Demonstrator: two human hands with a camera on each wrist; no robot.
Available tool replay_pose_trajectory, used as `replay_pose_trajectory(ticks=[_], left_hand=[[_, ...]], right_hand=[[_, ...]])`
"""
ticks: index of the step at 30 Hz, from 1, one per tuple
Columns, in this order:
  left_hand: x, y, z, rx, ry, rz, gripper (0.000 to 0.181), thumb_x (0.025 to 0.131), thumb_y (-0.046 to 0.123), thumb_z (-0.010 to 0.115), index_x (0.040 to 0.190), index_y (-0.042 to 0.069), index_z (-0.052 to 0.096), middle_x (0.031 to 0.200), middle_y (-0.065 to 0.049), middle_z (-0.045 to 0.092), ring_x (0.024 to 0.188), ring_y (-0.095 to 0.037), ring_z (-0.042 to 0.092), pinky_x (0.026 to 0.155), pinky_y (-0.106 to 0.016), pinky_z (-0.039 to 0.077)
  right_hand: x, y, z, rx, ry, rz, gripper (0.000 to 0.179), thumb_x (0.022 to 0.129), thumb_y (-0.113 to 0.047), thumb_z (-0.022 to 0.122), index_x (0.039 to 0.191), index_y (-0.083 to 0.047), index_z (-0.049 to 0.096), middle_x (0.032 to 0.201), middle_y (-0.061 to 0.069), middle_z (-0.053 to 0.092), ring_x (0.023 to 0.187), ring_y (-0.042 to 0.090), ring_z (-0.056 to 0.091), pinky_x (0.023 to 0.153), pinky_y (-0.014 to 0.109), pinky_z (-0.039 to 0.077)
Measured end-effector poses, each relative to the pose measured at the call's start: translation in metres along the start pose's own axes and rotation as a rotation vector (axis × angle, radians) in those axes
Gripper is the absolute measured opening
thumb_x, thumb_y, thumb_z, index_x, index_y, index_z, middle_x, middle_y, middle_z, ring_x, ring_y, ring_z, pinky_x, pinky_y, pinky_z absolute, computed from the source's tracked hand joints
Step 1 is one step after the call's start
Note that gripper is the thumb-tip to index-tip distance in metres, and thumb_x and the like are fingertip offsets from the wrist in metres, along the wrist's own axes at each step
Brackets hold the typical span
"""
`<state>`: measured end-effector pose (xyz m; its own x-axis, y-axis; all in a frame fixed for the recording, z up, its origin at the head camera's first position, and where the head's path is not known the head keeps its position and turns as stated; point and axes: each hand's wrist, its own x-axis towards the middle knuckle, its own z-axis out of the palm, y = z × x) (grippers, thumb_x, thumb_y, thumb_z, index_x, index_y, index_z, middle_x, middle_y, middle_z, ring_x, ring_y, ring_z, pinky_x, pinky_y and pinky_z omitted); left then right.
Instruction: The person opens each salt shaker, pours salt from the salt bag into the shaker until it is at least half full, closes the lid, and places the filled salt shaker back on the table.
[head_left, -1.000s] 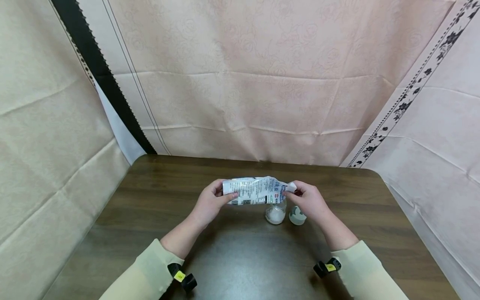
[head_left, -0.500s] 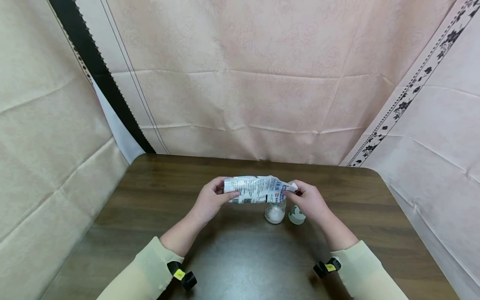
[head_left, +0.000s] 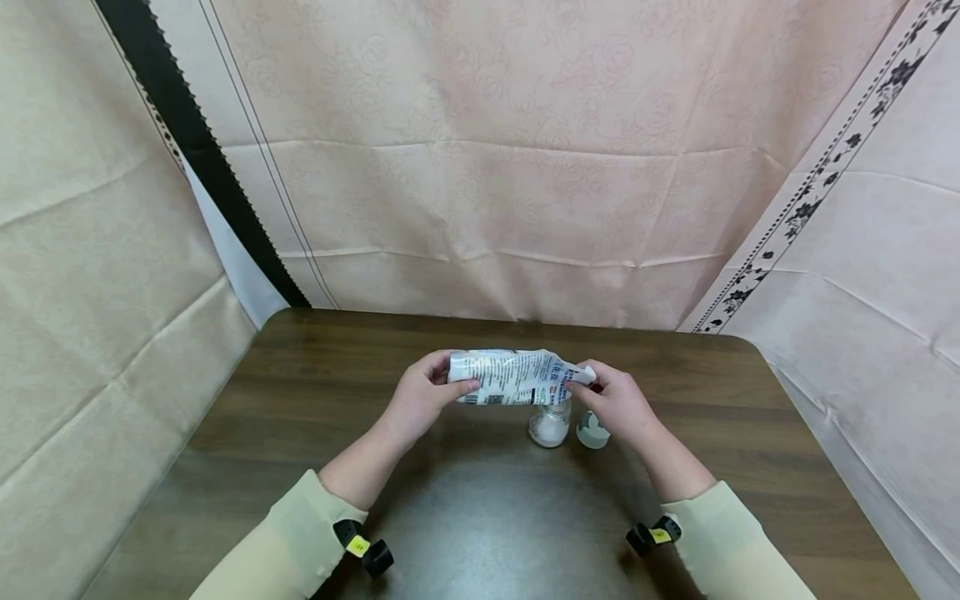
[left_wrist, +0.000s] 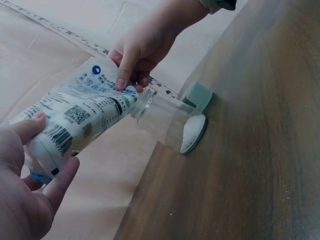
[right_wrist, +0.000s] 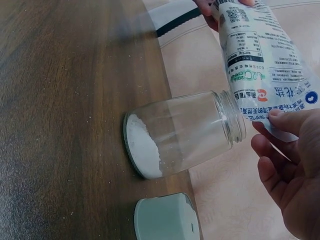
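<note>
My left hand (head_left: 420, 402) grips the bottom end of a white printed salt bag (head_left: 502, 377), with its thumb on the near face. At the other end, my right hand (head_left: 617, 402) pinches the bag's open corner between thumb and fingers. The bag lies nearly level in the head view, its mouth right at the rim of an upright glass jar (right_wrist: 185, 132). White salt (right_wrist: 143, 147) covers the bottom of the jar, sloping up to one side. Close beside the jar, a pale green lid (right_wrist: 165, 218) stands on the table.
Several white grains are scattered over the brown wooden table (head_left: 480, 517). Behind its far edge hangs a pale pink cloth (head_left: 480, 208), with more cloth at the left and right sides. A black camera is strapped at each wrist.
My left hand and the bag's bottom end have risen slightly and shifted a little to the right. The right hand keeps its pinch by the jar; jar and lid stand in place.
</note>
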<state>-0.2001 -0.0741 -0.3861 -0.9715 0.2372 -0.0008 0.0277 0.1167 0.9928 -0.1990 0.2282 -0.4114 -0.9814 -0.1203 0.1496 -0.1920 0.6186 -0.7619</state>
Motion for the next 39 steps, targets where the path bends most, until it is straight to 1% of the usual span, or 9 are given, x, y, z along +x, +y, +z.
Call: replay_pose_trajectory(ticks=[2, 9, 11, 19, 22, 26, 30, 32, 39], left_hand=[[-0.003, 0.005, 0.0, -0.002, -0.003, 0.006, 0.044, 0.085, 0.009, 0.079, 0.125, 0.003, 0.062, 0.115, -0.011, 0.067, 0.101, -0.021, 0.065, 0.082, -0.032, 0.055], [0.013, -0.02, -0.001, 0.001, 0.004, -0.004, 0.048, 0.084, 0.013, 0.081, 0.128, 0.007, 0.062, 0.117, -0.009, 0.066, 0.102, -0.02, 0.064, 0.084, -0.037, 0.055], [0.014, -0.022, -0.002, 0.002, 0.008, 0.0, 0.049, 0.083, 0.015, 0.081, 0.128, 0.008, 0.062, 0.117, -0.008, 0.066, 0.102, -0.02, 0.064, 0.084, -0.036, 0.055], [0.013, -0.021, -0.003, 0.03, 0.018, 0.013, 0.046, 0.081, 0.021, 0.084, 0.123, 0.012, 0.067, 0.113, -0.006, 0.068, 0.1, -0.021, 0.066, 0.082, -0.035, 0.056], [0.012, -0.021, -0.003, 0.032, 0.019, 0.016, 0.044, 0.08, 0.022, 0.084, 0.121, 0.013, 0.068, 0.111, -0.005, 0.069, 0.099, -0.021, 0.066, 0.083, -0.038, 0.055], [0.013, -0.024, -0.004, 0.031, 0.001, 0.041, 0.041, 0.08, 0.025, 0.084, 0.118, 0.013, 0.07, 0.109, -0.004, 0.07, 0.097, -0.021, 0.066, 0.081, -0.039, 0.055], [0.014, -0.025, -0.005, 0.036, -0.019, 0.055, 0.039, 0.081, 0.028, 0.084, 0.115, 0.016, 0.072, 0.108, -0.003, 0.071, 0.096, -0.021, 0.066, 0.078, -0.034, 0.055], [0.014, -0.025, -0.005, 0.04, -0.023, 0.056, 0.039, 0.081, 0.029, 0.084, 0.115, 0.016, 0.072, 0.108, -0.003, 0.071, 0.097, -0.022, 0.066, 0.079, -0.033, 0.056], [0.014, -0.024, -0.004, 0.036, -0.01, 0.044, 0.04, 0.081, 0.027, 0.084, 0.116, 0.014, 0.072, 0.108, -0.003, 0.071, 0.096, -0.021, 0.067, 0.087, -0.047, 0.054]], right_hand=[[0.0, 0.0, 0.0, 0.001, 0.0, 0.001, 0.011, 0.092, -0.014, 0.071, 0.103, -0.011, 0.068, 0.099, 0.006, 0.071, 0.08, 0.025, 0.058, 0.067, 0.036, 0.048], [0.0, 0.0, 0.0, 0.007, -0.011, 0.014, 0.013, 0.093, -0.014, 0.071, 0.105, -0.011, 0.068, 0.102, 0.007, 0.071, 0.081, 0.024, 0.058, 0.068, 0.035, 0.048], [0.0, 0.0, 0.0, 0.01, -0.01, 0.014, 0.013, 0.093, -0.014, 0.071, 0.106, -0.011, 0.069, 0.102, 0.007, 0.071, 0.081, 0.024, 0.058, 0.068, 0.036, 0.048], [0.0, 0.0, 0.0, 0.019, -0.009, 0.022, 0.012, 0.093, -0.013, 0.07, 0.105, -0.011, 0.068, 0.102, 0.007, 0.071, 0.081, 0.025, 0.059, 0.068, 0.036, 0.048], [0.0, 0.0, 0.001, 0.02, -0.008, 0.025, 0.012, 0.093, -0.013, 0.07, 0.105, -0.011, 0.069, 0.102, 0.007, 0.071, 0.081, 0.025, 0.059, 0.07, 0.036, 0.049], [0.0, 0.001, 0.001, 0.015, -0.006, 0.019, 0.012, 0.093, -0.013, 0.07, 0.105, -0.011, 0.068, 0.1, 0.006, 0.071, 0.08, 0.025, 0.059, 0.068, 0.037, 0.048], [0.0, 0.002, 0.001, 0.009, -0.005, 0.017, 0.011, 0.094, -0.012, 0.069, 0.105, -0.011, 0.068, 0.099, 0.006, 0.071, 0.08, 0.024, 0.058, 0.068, 0.037, 0.048], [0.0, 0.002, 0.001, 0.009, -0.004, 0.018, 0.012, 0.094, -0.013, 0.07, 0.105, -0.011, 0.068, 0.099, 0.006, 0.071, 0.08, 0.025, 0.058, 0.068, 0.037, 0.048], [0.0, 0.003, 0.001, 0.008, -0.003, 0.023, 0.011, 0.094, -0.014, 0.07, 0.105, -0.011, 0.068, 0.1, 0.006, 0.071, 0.081, 0.025, 0.059, 0.069, 0.037, 0.049]])
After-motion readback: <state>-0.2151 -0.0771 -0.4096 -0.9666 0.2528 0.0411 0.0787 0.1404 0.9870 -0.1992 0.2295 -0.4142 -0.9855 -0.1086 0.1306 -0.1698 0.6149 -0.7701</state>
